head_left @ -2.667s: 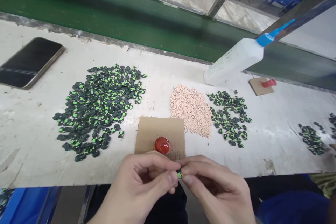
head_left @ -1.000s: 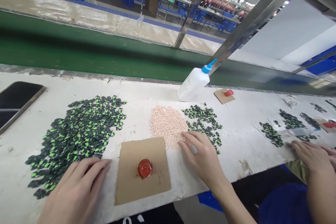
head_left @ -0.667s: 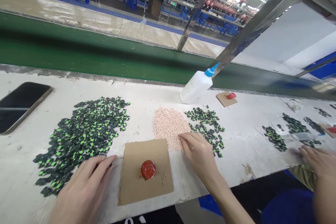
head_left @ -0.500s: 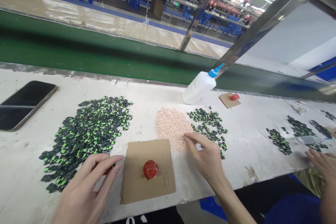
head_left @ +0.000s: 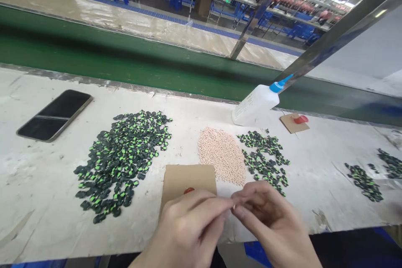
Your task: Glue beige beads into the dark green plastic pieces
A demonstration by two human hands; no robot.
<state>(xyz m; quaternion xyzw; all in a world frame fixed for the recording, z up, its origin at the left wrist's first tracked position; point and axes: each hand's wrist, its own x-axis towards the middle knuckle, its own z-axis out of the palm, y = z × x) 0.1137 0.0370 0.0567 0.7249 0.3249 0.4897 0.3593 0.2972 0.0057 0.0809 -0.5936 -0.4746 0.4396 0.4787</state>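
My left hand [head_left: 193, 222] is closed in a pinch above the cardboard square [head_left: 185, 172]. Its fingers hide what they hold; a small black-and-green piece showed there half a second ago. My right hand [head_left: 274, 217] meets it fingertip to fingertip, thumb and forefinger pinched on a tiny pale bead [head_left: 234, 207], barely visible. Only the top of a red cap-like dish [head_left: 189, 190] shows behind my left hand. Pale pink beads [head_left: 221, 155] lie heaped beyond the hands, between a large pile of black-and-green pieces [head_left: 125, 150] and a smaller group of like pieces [head_left: 264, 153].
A white bottle with a blue nozzle [head_left: 256, 104] leans at the back of the table. A phone [head_left: 55, 115] lies far left. To the right are another cardboard piece [head_left: 290, 124] with a red cap [head_left: 300, 119] and more dark pieces [head_left: 364, 182]. A metal post [head_left: 339, 29] slants overhead.
My right hand has left the bead heap and come back towards me. My left hand has moved right across the cardboard, and both hands' fingertips now meet. The view has shifted left.
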